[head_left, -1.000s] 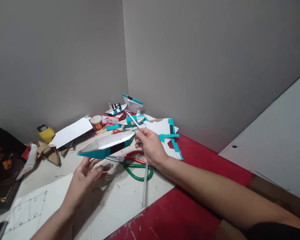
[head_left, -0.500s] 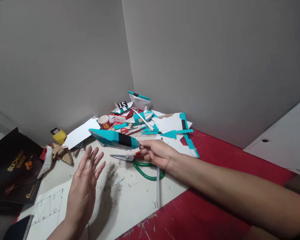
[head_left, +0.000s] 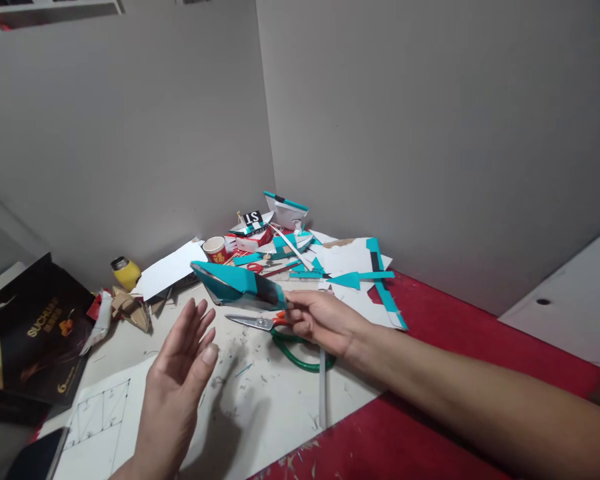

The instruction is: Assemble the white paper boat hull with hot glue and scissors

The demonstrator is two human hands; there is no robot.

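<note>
- Toy boat [head_left: 235,285]: tipped over; open top, formerly upward, now turned away.
- Left hand [head_left: 180,383]: formerly just under the hull, now apart, palm open.

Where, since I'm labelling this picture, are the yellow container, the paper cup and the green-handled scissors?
Yellow container [head_left: 127,274]: head view, on its yellow body.
Paper cup [head_left: 215,254]: head view, on its red outer side.
Green-handled scissors [head_left: 253,322]: head view, on the metal blades.

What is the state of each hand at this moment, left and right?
Left hand: open, holding nothing.
Right hand: closed on one end of the teal and black boat-shaped piece.
</note>
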